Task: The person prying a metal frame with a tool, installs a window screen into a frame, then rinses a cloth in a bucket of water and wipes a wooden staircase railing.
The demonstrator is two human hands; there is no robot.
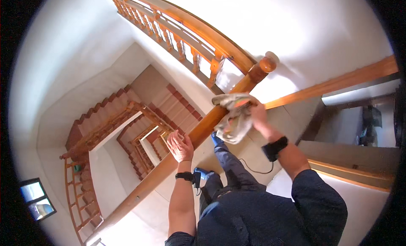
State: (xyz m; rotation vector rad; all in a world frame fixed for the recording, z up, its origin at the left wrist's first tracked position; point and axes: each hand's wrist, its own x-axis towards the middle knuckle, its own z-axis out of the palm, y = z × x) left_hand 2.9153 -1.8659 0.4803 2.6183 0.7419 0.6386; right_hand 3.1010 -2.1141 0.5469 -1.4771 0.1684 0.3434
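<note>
A thick wooden handrail [160, 180] runs diagonally in front of me, up to a round-ended newel post [267, 64]. My left hand [181, 148] rests against the rail, its fingers stretched out over the stairwell side and nothing held. Farther up the rail, my right hand [259, 115] grips a crumpled whitish cloth [237, 125] with orange patches. The cloth drapes over the top of the rail and hangs down its near side. Its folds hide part of the right fingers, and its edge is slightly blurred.
Beyond the rail, a deep stairwell drops past several flights of reddish steps [112, 106]. A baluster railing [179, 47] climbs at the top. A doorway [359, 119] with wooden trim opens on the right. My blue-covered feet [204, 173] stand on the tiled floor [292, 123]. A cable [253, 170] hangs from my right wrist.
</note>
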